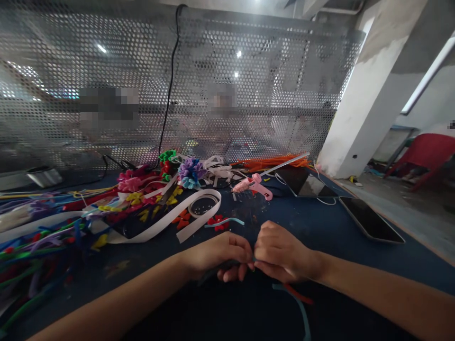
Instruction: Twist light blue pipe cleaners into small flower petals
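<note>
Nearest the camera, the left hand (218,258) and right hand (280,253) meet knuckle to knuckle over the dark blue table (320,227), fingers curled narrow and pinching a thin blue-and-red pipe cleaner (296,298) whose fuzzy tail trails below the right wrist. Far left lies a heap of fuzzy pipe cleaners (31,255); then a looping white ribbon (170,220), a purple ruffled flower (191,171), a pink plastic glue gun (253,185), and flat glossy tablets (369,220) at right.
</note>
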`<state>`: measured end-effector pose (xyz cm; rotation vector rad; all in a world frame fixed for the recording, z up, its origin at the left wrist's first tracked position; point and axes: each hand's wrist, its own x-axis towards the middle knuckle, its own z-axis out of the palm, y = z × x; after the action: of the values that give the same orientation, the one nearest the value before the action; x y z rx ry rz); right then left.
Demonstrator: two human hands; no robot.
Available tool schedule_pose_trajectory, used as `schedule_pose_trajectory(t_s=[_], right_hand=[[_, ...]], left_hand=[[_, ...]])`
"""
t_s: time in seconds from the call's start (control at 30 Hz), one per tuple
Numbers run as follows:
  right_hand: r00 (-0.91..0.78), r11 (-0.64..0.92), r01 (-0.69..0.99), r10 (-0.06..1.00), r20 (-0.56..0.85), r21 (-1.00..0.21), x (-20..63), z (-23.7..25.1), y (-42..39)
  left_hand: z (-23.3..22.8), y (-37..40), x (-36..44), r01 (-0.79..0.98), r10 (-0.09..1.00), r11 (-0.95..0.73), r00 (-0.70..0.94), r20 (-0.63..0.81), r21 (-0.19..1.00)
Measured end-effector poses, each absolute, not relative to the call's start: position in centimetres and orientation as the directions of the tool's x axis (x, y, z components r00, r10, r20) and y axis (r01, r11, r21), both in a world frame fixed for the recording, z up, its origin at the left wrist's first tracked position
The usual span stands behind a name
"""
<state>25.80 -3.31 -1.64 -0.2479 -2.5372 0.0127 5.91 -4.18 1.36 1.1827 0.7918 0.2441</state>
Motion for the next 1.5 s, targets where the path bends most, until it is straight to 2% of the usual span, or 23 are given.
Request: schedule_pose_trajectory(t_s=[0.07, 0.17, 0.4, 0.7, 0.9, 1.13, 1.33, 1.5], right_hand=[[-0.83, 0.982, 0.188, 0.142, 0.539, 0.03, 25.8, -1.7, -3.3], [-0.833, 0.975, 0.217, 0.163, 0.529, 0.04, 25.8, -1.6, -3.3], [-0.794, 0.967, 0.221, 0.253, 0.553, -0.124, 25.8, -1.7, -3.2], [-0.693, 0.876, 0.273, 0.466, 0.55, -0.398, 25.7, -1.5, -3.5], [-0.673, 0.835, 0.269, 0.52, 0.527, -0.48, 25.7, -1.4, -3.6], [-0.674, 0.789, 0.291, 0.57, 0.47, -0.541, 25.7, -1.3, -3.7], [-0.676, 0.765, 0.303, 0.593, 0.438, -0.568, 25.5, -1.5, -3.7], [-0.672, 0.746, 0.311, 0.611, 0.42, -0.588, 25.6, -1.5, -3.7]], left_hand=[[1.2, -4.1, 6.0, 0.261, 0.568, 0.372, 0.696, -0.44, 0.891], [0.9, -4.1, 6.1, 0.247, 0.63, 0.357, 0.648, -0.427, 0.901], [0.4, -4.4, 6.3, 0.198, 0.741, 0.288, 0.574, -0.349, 0.937], [0.1, -4.8, 6.9, 0.168, 0.836, 0.077, 0.527, -0.155, 0.983], [-0.3, -4.8, 6.8, 0.214, 0.856, -0.014, 0.507, -0.098, 0.977], [-0.3, -4.7, 6.5, 0.339, 0.878, -0.198, 0.479, 0.012, 0.92], [0.1, -5.0, 6.4, 0.482, 0.85, -0.419, 0.506, 0.146, 0.77], [0.4, -5.3, 6.5, 0.534, 0.82, -0.524, 0.527, 0.224, 0.663]])
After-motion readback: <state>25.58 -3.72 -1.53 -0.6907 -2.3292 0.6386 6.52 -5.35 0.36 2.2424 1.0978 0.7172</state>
